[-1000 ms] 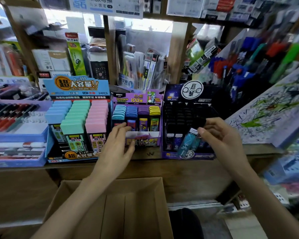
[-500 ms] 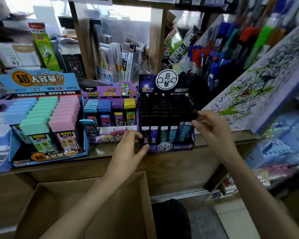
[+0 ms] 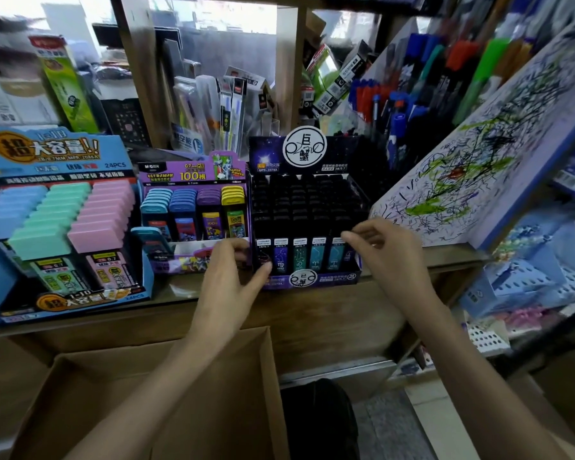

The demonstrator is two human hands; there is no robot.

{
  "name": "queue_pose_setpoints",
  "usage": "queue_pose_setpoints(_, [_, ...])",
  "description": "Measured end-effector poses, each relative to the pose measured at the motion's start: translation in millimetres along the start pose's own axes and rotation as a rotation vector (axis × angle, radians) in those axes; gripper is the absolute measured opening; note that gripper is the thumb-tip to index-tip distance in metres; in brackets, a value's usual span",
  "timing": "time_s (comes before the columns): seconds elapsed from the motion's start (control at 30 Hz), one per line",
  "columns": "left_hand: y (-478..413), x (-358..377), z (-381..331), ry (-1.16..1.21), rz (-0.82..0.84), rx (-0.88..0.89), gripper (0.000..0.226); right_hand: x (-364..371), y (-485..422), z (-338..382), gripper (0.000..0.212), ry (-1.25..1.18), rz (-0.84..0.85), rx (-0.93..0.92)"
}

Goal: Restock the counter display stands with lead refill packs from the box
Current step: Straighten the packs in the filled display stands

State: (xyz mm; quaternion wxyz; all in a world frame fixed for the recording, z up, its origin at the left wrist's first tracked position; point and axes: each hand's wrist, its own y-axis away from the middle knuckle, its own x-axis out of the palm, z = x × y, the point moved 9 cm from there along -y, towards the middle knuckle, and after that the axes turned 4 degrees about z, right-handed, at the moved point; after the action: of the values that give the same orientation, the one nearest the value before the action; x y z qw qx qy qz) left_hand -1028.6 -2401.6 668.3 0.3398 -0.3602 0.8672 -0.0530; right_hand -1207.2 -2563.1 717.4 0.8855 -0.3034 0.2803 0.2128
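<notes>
two fingertips [image 3: 347, 234] of the right hand [image 3: 389, 257] sit close together, a narrow pinch, just above the teal lead refill pack [image 3: 336, 258] at the right end of the front row; whether they grip its cap or only touch it cannot be told. the left hand [image 3: 229, 280] holds the front left corner of the black constellation display stand [image 3: 309, 281], thumb on the front wall and fingers curled round the side, apparently steadying it. the stand sits on the wooden counter [image 3: 179, 310] just beside a purple refill stand [image 3: 193, 171], with a blue large-capacity stand [image 3: 47, 154] further left. an open cardboard box [image 3: 90, 363] waits below the counter, and no packs show in the part of it in view.

each pack looks like a slim, rigid plastic case, light and smooth enough to slip. it is probably best pinched by its narrow sides near the cap and lowered upright into its slot. the card stand is likely light too, and may slide if not braced.

one second earlier the right hand held the teal pack in the air before the stand while the left hand rested at the purple stand. half a second earlier the pack leaned in the row. now it stands upright in line with its neighbours, and the left hand has crossed to the black stand.
</notes>
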Motion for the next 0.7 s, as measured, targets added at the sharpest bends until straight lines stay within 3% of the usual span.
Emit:
queue_pose_setpoints(0.07, [-2.3, -0.3, -6.1, 0.104, -0.011, -0.005, 0.074, -6.9, 5.3, -9.2, 0.037, -0.164, -0.093, 0.034])
queue_pose_setpoints(0.17, [-11.8, 15.0, -12.6, 0.254, 0.048, -0.045, 0.094, 14.0, -0.2, -21.3, 0.05, -0.474, -0.029, 0.143])
queue_pose_setpoints(0.27, [-19.8, 32.9, -20.9, 0.343, 0.068, -0.06, 0.09, 41.7, -13.5, -25.3, 0.05, -0.577, 0.02, 0.225])
queue_pose_setpoints(0.47, [-23.5, 45.2, -17.5, 0.389, 0.022, -0.086, 0.083, 54.1, -30.2, -24.0, 0.058, -0.551, 0.091, 0.15])
queue_pose_setpoints(0.57, [-32.4, 36.7, -19.2, 0.35, -0.047, -0.077, 0.089, 44.3, -36.7, -21.6, 0.057, -0.548, 0.036, 0.093])
queue_pose_setpoints(0.7, [-48.1, 32.9, -24.4, 0.433, -0.046, -0.106, 0.096, 46.0, -52.7, -16.4, 0.048, -0.626, -0.025, 0.155])
